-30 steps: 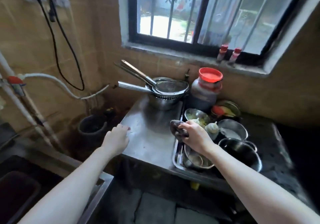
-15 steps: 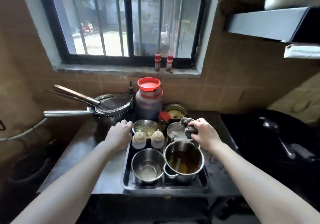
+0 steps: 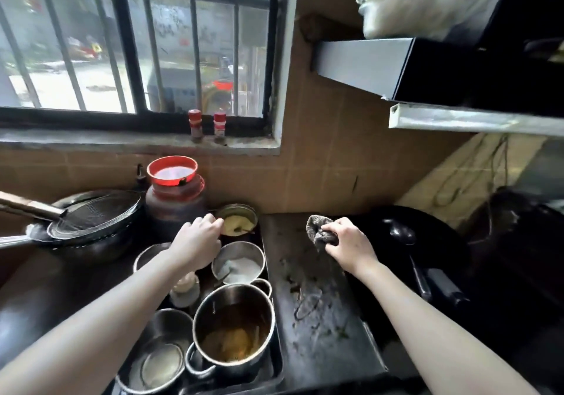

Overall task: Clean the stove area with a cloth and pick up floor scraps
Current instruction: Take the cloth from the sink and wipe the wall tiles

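Observation:
My right hand [image 3: 348,245] grips a bunched grey cloth [image 3: 319,230] and holds it on the dark, greasy counter strip [image 3: 314,312] between the condiment tray and the wok. Scraps and smears speckle that strip. My left hand [image 3: 198,242] rests over the back of the metal tray [image 3: 276,370], its fingers curled at the rim of a small bowl of yellow paste [image 3: 239,222]. Whether it grips the bowl or only touches it is unclear.
The tray holds a steel pot of brown liquid [image 3: 233,330], an empty pot [image 3: 158,358], a bowl of white powder [image 3: 239,263] and a squeeze bottle [image 3: 184,287]. A red-lidded jar [image 3: 174,193] and strainer pans [image 3: 91,214] stand left. A black wok with ladle [image 3: 406,239] sits right, under a range hood [image 3: 427,71].
My view has swung right toward the stove. My right hand carried the cloth off the tray onto the dirty counter strip. My left hand moved from the tray's left edge to the paste bowl.

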Tool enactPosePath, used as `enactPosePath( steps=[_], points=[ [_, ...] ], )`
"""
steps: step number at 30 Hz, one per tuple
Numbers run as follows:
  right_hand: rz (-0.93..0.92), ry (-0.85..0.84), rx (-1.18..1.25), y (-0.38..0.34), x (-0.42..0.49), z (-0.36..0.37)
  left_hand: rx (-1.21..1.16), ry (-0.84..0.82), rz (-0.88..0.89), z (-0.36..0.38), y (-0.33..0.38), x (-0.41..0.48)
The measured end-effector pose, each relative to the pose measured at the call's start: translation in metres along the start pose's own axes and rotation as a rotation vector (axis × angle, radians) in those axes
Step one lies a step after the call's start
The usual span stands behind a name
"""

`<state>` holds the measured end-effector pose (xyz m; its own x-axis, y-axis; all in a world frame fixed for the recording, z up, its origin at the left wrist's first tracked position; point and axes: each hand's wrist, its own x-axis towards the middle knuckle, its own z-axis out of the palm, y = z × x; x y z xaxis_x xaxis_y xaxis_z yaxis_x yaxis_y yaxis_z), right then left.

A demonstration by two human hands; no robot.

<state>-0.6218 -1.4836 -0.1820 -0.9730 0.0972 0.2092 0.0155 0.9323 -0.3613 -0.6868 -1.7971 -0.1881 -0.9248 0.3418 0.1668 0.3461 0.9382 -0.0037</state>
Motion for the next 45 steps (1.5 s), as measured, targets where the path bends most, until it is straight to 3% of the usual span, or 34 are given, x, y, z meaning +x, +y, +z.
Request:
enactPosePath(
  steps=[13, 19, 28, 35, 41, 45],
  points=[
    [0.177, 0.152, -0.056, 0.077, 0.034, -0.052, -0.095, 0.016, 0.191, 0.006, 0.066, 0.111],
    [0.19, 0.161, -0.033, 0.122, 0.044, -0.054, -0.103, 0.037, 0.195, -0.005, 0.106, 0.14],
    [0.057, 0.133, -0.044, 0.231, 0.086, -0.087, -0.089, 0.054, 0.061, 0.011, 0.225, 0.177],
    [-0.027, 0.151, 0.079, 0.291, 0.128, -0.132, -0.119, 0.127, -0.064, 0.02, 0.326, 0.199],
    [0.013, 0.075, 0.156, 0.283, 0.171, -0.129, -0.184, 0.164, -0.23, 0.006, 0.309, 0.195],
    [-0.061, 0.077, 0.198, 0.268, 0.196, -0.111, -0.162, 0.178, -0.322, 0.016, 0.285, 0.192]
  ],
)
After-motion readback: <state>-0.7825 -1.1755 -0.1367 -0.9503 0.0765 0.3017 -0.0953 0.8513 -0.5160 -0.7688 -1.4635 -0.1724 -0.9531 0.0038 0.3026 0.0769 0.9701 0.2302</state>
